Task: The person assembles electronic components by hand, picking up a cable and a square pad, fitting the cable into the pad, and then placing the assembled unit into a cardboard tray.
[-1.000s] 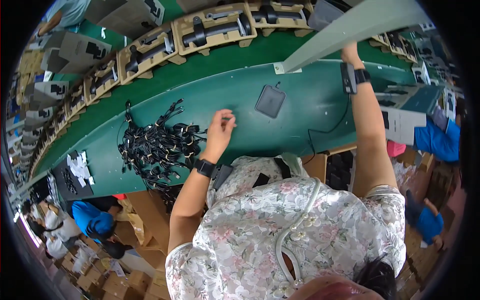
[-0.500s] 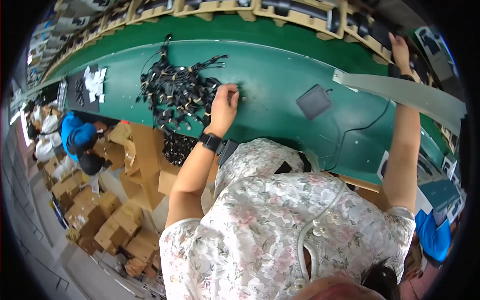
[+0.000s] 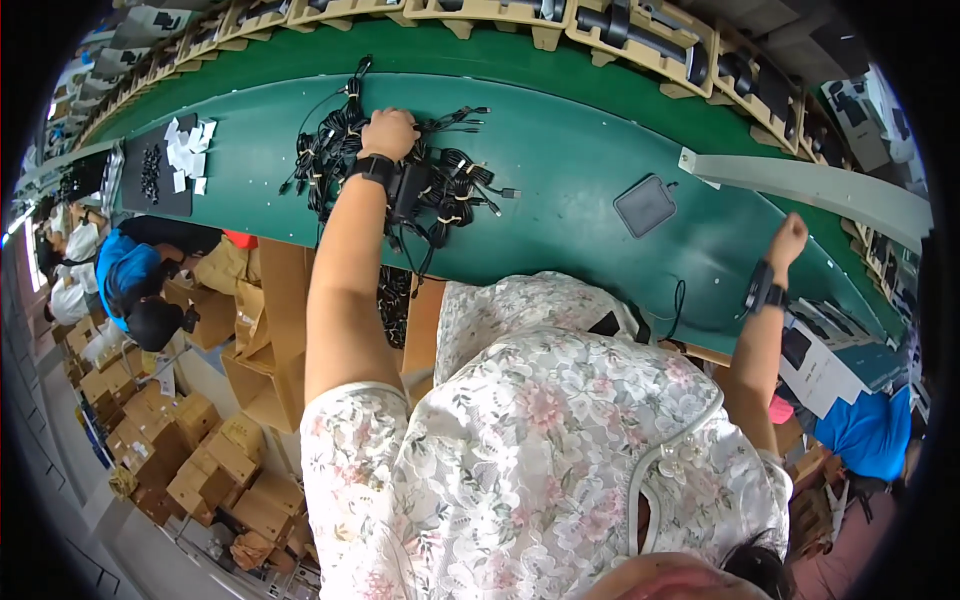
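On the green workbench (image 3: 560,165), a heap of black cables (image 3: 455,185) lies in bundles bound with light ties. My left hand (image 3: 392,135) rests on the heap's far part, fingers curled down around a cable bundle; the fingertips are partly hidden. My right hand (image 3: 789,240) is raised above the bench's right side, its fingers folded into a loose fist with nothing visible in it. Between the hands, nearer the right one, lies a dark flat rounded pad (image 3: 645,205) with a small tab at one corner.
Tan molded trays (image 3: 640,45) holding black parts line the far side. A pale metal bar (image 3: 800,175) crosses the right side. White papers (image 3: 188,150) lie on a dark mat at left. Cardboard boxes (image 3: 205,455) cover the floor; a person in blue (image 3: 135,280) bends there.
My left hand has moved left and away from me, onto the cable heap. The right hand has come back from the far trays toward me. The far trays have shifted along.
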Motion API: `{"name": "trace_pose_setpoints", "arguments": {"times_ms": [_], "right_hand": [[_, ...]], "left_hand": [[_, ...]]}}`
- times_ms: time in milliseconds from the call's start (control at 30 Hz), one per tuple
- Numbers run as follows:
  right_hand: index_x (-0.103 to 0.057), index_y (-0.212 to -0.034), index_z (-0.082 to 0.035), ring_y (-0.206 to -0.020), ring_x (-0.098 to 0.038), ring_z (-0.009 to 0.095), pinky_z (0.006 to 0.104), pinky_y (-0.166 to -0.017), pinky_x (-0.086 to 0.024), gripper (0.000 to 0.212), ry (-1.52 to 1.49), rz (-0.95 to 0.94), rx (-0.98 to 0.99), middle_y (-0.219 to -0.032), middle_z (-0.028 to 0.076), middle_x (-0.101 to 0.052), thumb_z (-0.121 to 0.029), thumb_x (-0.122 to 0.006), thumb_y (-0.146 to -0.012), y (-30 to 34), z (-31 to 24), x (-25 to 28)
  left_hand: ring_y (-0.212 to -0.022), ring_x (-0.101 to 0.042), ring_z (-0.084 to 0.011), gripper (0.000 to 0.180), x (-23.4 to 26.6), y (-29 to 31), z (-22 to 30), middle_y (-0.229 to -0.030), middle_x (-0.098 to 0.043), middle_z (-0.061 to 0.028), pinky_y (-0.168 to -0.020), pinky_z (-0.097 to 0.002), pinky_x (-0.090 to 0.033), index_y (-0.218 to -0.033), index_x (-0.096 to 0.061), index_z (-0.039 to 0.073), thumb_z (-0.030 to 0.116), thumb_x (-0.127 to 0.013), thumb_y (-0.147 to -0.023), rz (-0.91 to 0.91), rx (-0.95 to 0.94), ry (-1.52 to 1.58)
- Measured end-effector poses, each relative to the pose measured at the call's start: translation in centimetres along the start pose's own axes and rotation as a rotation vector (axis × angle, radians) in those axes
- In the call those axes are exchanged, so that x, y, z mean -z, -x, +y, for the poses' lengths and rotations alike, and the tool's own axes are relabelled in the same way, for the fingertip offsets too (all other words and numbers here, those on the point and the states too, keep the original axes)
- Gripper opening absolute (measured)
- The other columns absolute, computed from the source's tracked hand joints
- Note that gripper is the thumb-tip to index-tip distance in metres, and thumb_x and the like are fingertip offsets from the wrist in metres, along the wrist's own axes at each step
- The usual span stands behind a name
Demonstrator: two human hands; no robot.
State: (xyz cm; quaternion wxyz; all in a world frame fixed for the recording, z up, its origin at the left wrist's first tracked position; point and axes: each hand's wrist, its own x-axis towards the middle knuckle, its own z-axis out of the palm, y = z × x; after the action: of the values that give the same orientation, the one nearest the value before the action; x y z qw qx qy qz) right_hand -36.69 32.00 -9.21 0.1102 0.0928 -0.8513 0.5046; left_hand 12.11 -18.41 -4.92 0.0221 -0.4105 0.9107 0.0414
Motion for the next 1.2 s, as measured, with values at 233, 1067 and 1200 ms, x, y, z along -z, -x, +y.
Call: {"name": "trace_pose_setpoints", "arguments": {"times_ms": [233, 1067, 1200], "right_hand": [[-0.060, -0.096, -0.007, -0.066, -0.048, 0.004, 0.0189, -0.053, -0.037, 0.022, -0.026, -0.346, -0.318, -0.078, -0.002, -0.058, -0.027, -0.053, -0.088, 14.8, -8.0, -0.3], [-0.043, -0.114, -0.002, -0.057, -0.037, 0.006, 0.0195, -0.051, -0.030, 0.037, -0.314, -1.066, -0.163, -0.066, -0.001, -0.043, -0.033, -0.035, -0.095, 19.6, -27.4, -5.6], [-0.046, -0.108, -0.003, -0.055, -0.034, 0.006, 0.0199, -0.050, -0.029, 0.034, -0.567, -0.950, -0.128, -0.064, -0.002, -0.041, -0.033, -0.035, -0.095, 20.9, -27.7, -6.2]], "left_hand": [[-0.079, -0.059, -0.0253, 0.021, 0.8, 0.1, 4.1, -0.085, -0.061, -0.0091, -0.067, -0.0353, -0.047, -0.094, -0.056, 0.007, 0.019, -0.063, -0.078, 0.370, -0.183, 0.480], [-0.059, -0.048, -0.0071, 0.033, 0.6, 9.5, 21.8, -0.070, -0.053, -0.0007, -0.054, -0.0195, -0.040, -0.110, -0.045, -0.002, 0.019, -0.055, -0.087, -0.537, -0.680, 1.550], [-0.061, -0.048, -0.0060, 0.024, -0.2, 10.1, 29.0, -0.072, -0.053, -0.0010, -0.057, -0.0185, -0.040, -0.099, -0.052, -0.001, 0.020, -0.052, -0.089, 0.024, -0.537, 1.670]]}}
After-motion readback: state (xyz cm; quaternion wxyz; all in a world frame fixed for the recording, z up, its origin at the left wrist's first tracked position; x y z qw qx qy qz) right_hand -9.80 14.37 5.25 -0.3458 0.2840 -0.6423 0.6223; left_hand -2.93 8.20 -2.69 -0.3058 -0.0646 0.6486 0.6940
